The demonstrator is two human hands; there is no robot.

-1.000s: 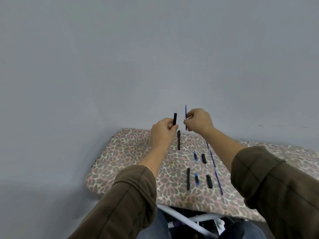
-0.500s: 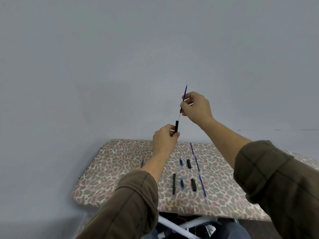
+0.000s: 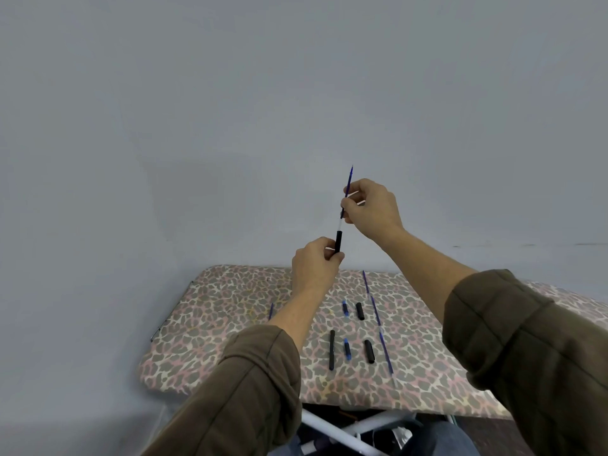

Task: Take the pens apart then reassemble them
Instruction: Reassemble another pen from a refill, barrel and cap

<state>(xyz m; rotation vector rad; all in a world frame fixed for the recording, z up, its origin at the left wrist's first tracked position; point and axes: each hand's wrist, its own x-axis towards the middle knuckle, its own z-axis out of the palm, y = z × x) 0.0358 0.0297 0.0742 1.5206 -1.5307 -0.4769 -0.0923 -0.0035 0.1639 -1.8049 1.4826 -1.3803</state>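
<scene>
Main risk: the blue refill is thin and looks flexible, and the right hand pinches it partway up, well above the mouth of the black barrel. If the two hands aren't coaxial, any push or pull could bow or kink the clear lower section of the refill. Can't tell from this frame whether it's going in or coming out; either way alignment is what matters. Second risk: the left hand grips only the lower end of the barrel with thumb and fingertips, so a jerk could twist it loose and drop it onto the leopard-print board, scattering the laid-out parts. Those sit on the board below and to the right of the hands: a long black barrel piece, two short blue pieces, two short black pieces, and two loose refills lying end to end along the right side. Hands: left curled tight, pinching the barrel, which stands nearly upright; right fingers closed on the refill, its tip poking out above the hand. Both are raised in front of the wall, well above the board, not touching each other.
</scene>
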